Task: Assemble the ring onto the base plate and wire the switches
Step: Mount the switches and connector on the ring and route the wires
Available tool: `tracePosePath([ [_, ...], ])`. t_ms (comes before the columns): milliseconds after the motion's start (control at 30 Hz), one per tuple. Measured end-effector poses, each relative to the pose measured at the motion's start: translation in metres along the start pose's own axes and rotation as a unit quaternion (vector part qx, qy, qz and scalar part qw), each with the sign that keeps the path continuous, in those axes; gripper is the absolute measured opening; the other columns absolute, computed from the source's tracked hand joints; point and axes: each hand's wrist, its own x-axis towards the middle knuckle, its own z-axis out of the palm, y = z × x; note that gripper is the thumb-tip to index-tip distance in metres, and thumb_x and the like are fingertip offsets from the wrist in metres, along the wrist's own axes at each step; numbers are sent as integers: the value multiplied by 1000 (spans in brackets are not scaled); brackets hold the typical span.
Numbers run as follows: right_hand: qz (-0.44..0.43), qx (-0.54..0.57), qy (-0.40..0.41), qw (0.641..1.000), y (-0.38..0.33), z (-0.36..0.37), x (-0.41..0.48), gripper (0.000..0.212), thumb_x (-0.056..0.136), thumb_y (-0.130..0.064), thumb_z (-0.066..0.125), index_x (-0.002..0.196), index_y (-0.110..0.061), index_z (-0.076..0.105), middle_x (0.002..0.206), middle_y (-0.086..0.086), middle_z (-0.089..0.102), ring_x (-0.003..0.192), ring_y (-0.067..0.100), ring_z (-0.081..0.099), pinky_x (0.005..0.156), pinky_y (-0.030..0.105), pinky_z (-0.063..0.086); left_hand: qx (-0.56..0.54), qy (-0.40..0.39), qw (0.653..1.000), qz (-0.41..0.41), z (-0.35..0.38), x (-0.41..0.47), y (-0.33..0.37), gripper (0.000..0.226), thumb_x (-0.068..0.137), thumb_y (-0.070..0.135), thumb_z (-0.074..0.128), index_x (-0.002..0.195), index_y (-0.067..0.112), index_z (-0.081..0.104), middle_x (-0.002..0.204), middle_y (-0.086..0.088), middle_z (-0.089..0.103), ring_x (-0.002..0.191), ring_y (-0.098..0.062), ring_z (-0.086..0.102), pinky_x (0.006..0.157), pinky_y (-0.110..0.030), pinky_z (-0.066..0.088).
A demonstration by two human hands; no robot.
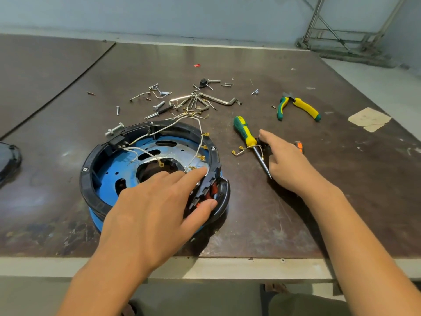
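While the ring (87, 185) sits on the base plate (107, 179), front-left of the table (296, 213), left hand (148, 206) presses flat-fingered by the switches (214, 190) to steady it; right hand (289, 165), fingers straight, empty, reaches at the screwdriver (245, 133), likely to pick it up

A black ring (91, 160) sits on the round blue base plate (109, 181), white wires (198, 142) looping across.

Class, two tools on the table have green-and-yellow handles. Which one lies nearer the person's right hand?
The screwdriver: its metal shaft runs right beside the right hand. The pliers lie farther back on the table, apart from the hand.
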Motion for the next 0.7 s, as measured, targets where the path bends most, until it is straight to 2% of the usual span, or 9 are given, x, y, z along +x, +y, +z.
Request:
tracePosePath([
  [67, -9, 3, 56, 998, 4, 0, 0, 60, 87, 5, 52, 142, -19, 46, 135, 7, 56, 124, 29, 51, 104, 42, 43, -1, -3, 1000, -2, -1, 0, 0, 53, 89, 64, 38, 127, 33, 61, 82, 17, 64, 74, -11, 63, 42, -23, 30],
  [133, -16, -4, 94, 995, 8, -1, -1, 61, 87, 3, 56, 143, -17, 46, 137, 6, 52, 124, 28, 48, 104, 40, 40, 0, -6, 1000, -2, -1, 0, 0, 54, 89, 64, 37, 127, 33, 60, 82, 18, 63, 72, -9, 62, 41, -21, 30],
  [200, -25, -37, 66, 997, 8, -1, -1, 61, 89, 1, 52, 147, -17, 41, 145, 7, 48, 130, 29, 44, 104, 45, 41, 1, -6, 1000, -1, -1, 1, 0, 55, 89, 65, 36, 127, 33, 60, 81, 18, 63, 71, -8, 61, 41, -21, 31],
  [300, -29, -72, 27, 997, 6, 1, 1, 56, 93, -2, 47, 145, -23, 44, 135, 8, 59, 122, 32, 52, 95, 44, 45, 0, -6, 1000, -2, -2, 1, 0, 56, 89, 65, 36, 127, 34, 62, 79, 19, 62, 70, -7, 60, 41, -19, 30],
  [433, -9, 41, 74, 996, 9, -2, 1, 64, 90, -4, 65, 147, -21, 43, 123, 0, 63, 113, 18, 55, 98, 30, 41, 1, -9, 1000, 2, -3, 1, 0, 56, 88, 66, 34, 126, 34, 62, 78, 20, 61, 69, -5, 59, 40, -17, 29],
  [500, 2, 85, 95, 992, 11, -5, 0, 68, 85, -6, 75, 145, -21, 48, 112, -3, 64, 102, 15, 56, 94, 30, 46, 5, -5, 1000, 3, -2, 1, -1, 56, 88, 66, 35, 124, 33, 63, 76, 19, 60, 65, -5, 58, 38, -15, 25],
  [567, 12, 140, 127, 982, 9, -10, -3, 56, 81, -7, 80, 133, -20, 62, 101, -2, 68, 92, 17, 62, 87, 30, 52, 7, 0, 1000, 4, -1, 2, -1, 55, 87, 66, 37, 122, 33, 65, 74, 19, 59, 63, -5, 58, 38, -14, 22],
  [633, 19, 244, 146, 958, 2, -15, -7, 35, 82, -4, 79, 114, -16, 74, 94, 1, 73, 85, 20, 69, 80, 29, 57, 6, 1, 1000, 7, -1, 2, -1, 55, 87, 67, 38, 122, 34, 64, 75, 20, 59, 64, -5, 58, 36, -17, 29],
  [700, 19, 401, 141, 905, -10, -21, -11, 22, 85, 3, 74, 104, -9, 75, 87, 6, 75, 75, 20, 73, 70, 25, 58, 4, 2, 1000, 10, -1, 2, -1, 55, 87, 67, 38, 123, 35, 63, 75, 20, 59, 63, -4, 57, 35, -19, 35],
])
